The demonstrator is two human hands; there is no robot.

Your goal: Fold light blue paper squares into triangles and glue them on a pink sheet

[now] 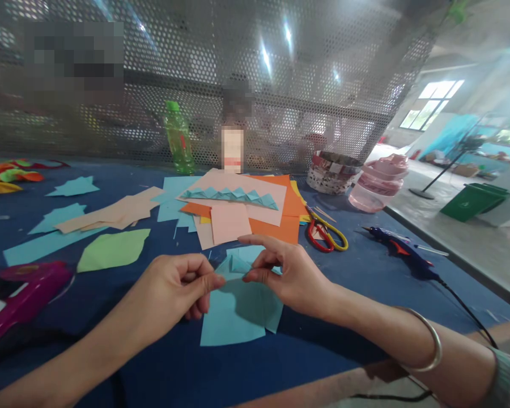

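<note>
My left hand [174, 289] and my right hand [289, 275] meet over the blue table, both pinching a small folded light blue paper piece [239, 264]. Under them lie larger light blue paper sheets [238, 311]. Just beyond sits a stack of pink and orange paper [276, 218] with a row of folded blue triangles [232, 195] on its top sheet. A silver bangle is on my right wrist.
Scissors [325, 232] with red and yellow handles and a blue glue gun [402, 252] lie to the right. A magenta glue gun [23, 300] is at the left, near a green paper shape [113, 249]. A green bottle [178, 139], a woven basket [332, 173] and a pink container [378, 184] stand before a mesh screen.
</note>
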